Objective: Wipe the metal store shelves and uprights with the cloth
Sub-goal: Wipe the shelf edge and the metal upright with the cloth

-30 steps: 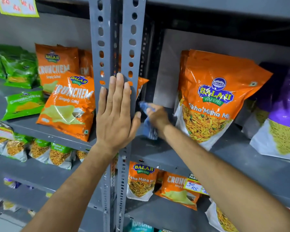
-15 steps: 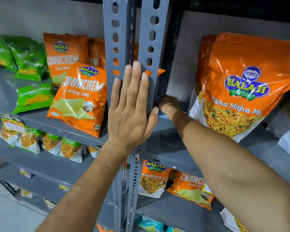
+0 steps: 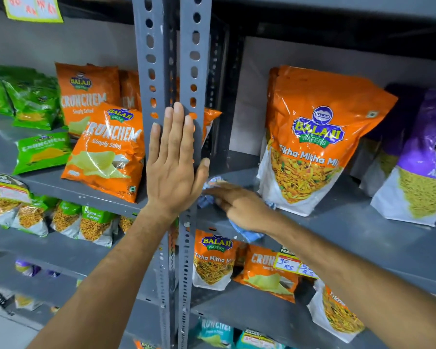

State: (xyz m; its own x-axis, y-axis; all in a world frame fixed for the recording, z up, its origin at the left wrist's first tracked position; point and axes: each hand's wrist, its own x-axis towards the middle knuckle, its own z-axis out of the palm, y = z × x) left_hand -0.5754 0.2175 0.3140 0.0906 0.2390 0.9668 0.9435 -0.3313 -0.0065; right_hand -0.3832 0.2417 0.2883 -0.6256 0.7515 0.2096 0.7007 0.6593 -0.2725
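Two grey perforated metal uprights (image 3: 195, 59) run down the middle of the view. My left hand (image 3: 173, 162) lies flat and open against them at shelf height, fingers pointing up. Just to the right, my right hand (image 3: 239, 207) presses a blue cloth (image 3: 247, 231) down on the grey metal shelf (image 3: 337, 230), near its front left corner. The cloth shows at the fingertips and under the wrist; the rest is hidden by the hand.
A big orange Tikha Mitha snack bag (image 3: 312, 137) stands right behind my right hand, with a purple bag (image 3: 420, 162) further right. Orange Crunchem bags (image 3: 108, 149) and green bags (image 3: 33, 102) fill the left shelf. More packets and a price tag (image 3: 287, 264) sit below.
My right hand has come forward from the back of the shelf beside the upright to the shelf's front corner, cloth under it. The left hand stays on the uprights. The view shifted.
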